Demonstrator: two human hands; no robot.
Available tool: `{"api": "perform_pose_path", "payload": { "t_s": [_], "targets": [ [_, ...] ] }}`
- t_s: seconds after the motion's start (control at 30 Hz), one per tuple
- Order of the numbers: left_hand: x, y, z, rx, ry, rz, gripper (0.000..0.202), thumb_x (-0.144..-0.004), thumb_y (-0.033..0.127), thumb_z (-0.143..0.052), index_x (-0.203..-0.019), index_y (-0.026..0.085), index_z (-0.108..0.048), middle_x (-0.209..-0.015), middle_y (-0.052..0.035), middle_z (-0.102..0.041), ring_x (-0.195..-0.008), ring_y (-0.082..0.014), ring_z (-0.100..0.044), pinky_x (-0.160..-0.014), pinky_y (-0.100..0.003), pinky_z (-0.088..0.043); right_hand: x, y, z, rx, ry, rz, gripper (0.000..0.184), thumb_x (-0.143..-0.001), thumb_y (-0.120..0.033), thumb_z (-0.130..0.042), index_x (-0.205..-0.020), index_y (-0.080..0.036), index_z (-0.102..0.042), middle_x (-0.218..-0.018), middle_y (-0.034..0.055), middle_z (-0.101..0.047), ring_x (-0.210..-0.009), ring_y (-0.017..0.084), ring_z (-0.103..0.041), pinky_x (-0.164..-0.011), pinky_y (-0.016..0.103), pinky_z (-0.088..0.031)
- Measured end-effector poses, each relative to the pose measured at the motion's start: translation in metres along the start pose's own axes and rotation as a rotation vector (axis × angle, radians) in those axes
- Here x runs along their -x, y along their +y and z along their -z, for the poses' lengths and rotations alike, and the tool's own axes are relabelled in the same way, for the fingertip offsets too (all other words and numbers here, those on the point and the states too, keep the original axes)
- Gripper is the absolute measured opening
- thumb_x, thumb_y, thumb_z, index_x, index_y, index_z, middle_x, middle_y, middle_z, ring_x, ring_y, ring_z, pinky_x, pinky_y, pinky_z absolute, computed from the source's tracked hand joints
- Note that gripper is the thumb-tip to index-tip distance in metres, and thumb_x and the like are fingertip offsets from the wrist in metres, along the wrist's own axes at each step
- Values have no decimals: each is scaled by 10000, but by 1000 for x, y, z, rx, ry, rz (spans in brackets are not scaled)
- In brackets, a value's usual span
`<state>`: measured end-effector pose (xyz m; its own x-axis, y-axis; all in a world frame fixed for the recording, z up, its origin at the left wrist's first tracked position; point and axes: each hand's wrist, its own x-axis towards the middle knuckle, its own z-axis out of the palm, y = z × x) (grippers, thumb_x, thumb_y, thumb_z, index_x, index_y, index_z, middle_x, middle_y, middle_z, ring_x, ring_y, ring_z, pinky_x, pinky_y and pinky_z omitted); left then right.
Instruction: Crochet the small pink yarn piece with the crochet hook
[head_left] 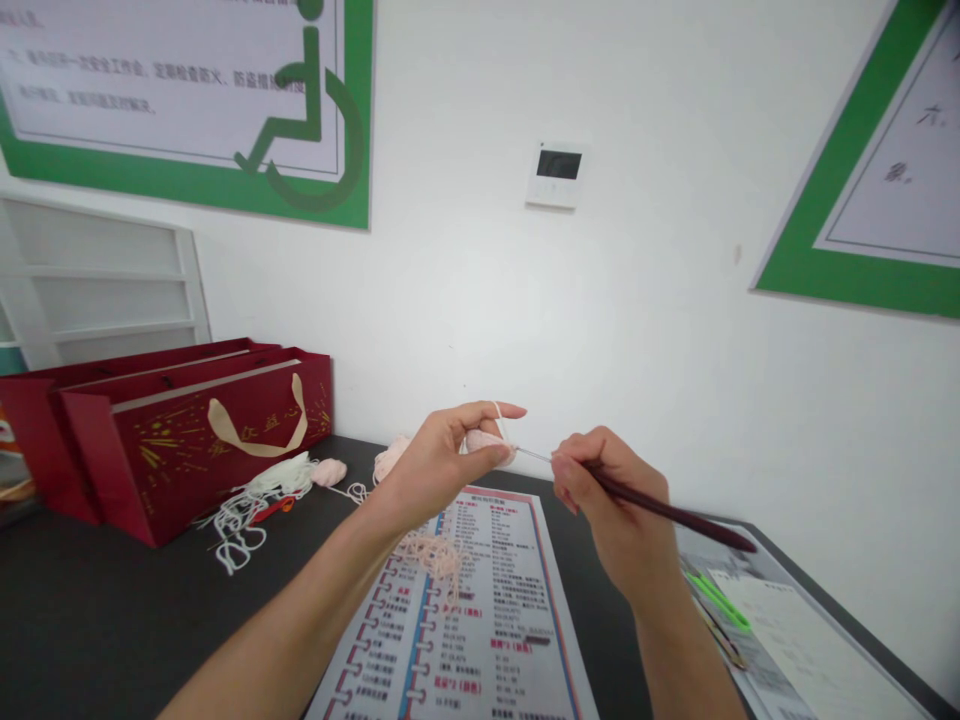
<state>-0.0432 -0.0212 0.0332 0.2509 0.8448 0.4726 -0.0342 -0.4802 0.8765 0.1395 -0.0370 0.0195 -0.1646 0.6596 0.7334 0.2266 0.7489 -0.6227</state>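
My left hand (pixel 457 445) is closed on a small pale pink crochet piece (pixel 484 441), pinched between thumb and fingers. A strand of yarn (pixel 500 420) runs up over its raised index finger. My right hand (pixel 611 490) grips a crochet hook (pixel 675 512) with a dark brown handle, held like a pen. The hook's thin metal shaft points left, and its tip meets the edge of the piece; the very tip is hidden in the stitches. Below the hands lies a printed pattern sheet (pixel 517 570), with loose pink yarn (pixel 431 560) on it.
Red gift bags (pixel 202 440) stand at the left against the wall. Beside them are white yarn (pixel 259 500), an orange-red tool (pixel 274 508) and a small pink crocheted piece (pixel 328 472). A pink yarn ball (pixel 390 458) sits behind my left wrist. Papers (pixel 810 640) and a green tool (pixel 718 600) lie right.
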Motion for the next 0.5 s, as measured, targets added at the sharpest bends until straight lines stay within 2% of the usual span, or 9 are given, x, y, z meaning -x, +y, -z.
{"api": "perform_pose_path", "payload": {
  "t_s": [0.17, 0.23, 0.3, 0.37, 0.43, 0.5],
  "targets": [
    [1, 0, -1, 100, -31, 24, 216, -743, 213, -686, -958, 188, -699, -786, 7, -563, -683, -110, -492, -666, -272, -375, -9, 7, 3, -377, -24, -131, 184, -850, -251, -587, -691, -190, -516, -539, -49, -442, -477, 96, -395, -445, 242, -284],
    [1, 0, -2, 175, -55, 38, 296, -738, 212, -701, -1033, 206, -683, -728, 28, -535, -654, -97, -481, -653, -264, -373, -12, 6, -2, -538, -77, -165, 171, -851, -236, -569, -700, -195, -499, -551, -48, -450, -474, 94, -393, -436, 232, -294],
    [1, -2, -5, 249, -69, 52, 388, -740, 213, -707, -1123, 223, -645, -673, 50, -503, -616, -81, -463, -642, -255, -372, -13, 6, -10, -605, -109, -143, 166, -872, -231, -522, -717, -207, -467, -578, -48, -452, -480, 96, -398, -437, 230, -319],
    [0, -3, -8, 308, -53, 57, 432, -740, 205, -711, -1162, 221, -619, -672, 54, -515, -613, -74, -469, -657, -252, -378, -10, 9, -20, -470, -56, -12, 153, -898, -210, -479, -746, -217, -458, -609, -46, -450, -503, 100, -417, -466, 240, -363],
    [0, -4, -11, 364, -27, 59, 466, -737, 188, -713, -1188, 214, -597, -683, 53, -532, -631, -74, -487, -682, -251, -384, -5, 15, -30, -88, 29, 188, 90, -886, -138, -496, -853, -221, -508, -709, -11, -521, -586, 116, -471, -534, 265, -413],
    [-1, -3, -13, 419, -17, 76, 493, -743, 177, -706, -1216, 212, -573, -673, 58, -533, -635, -75, -493, -703, -253, -385, 0, 23, -37, 261, 120, 485, 207, -834, -56, -539, -953, -225, -537, -786, 29, -559, -694, 155, -517, -591, 296, -439]
  ]
}}
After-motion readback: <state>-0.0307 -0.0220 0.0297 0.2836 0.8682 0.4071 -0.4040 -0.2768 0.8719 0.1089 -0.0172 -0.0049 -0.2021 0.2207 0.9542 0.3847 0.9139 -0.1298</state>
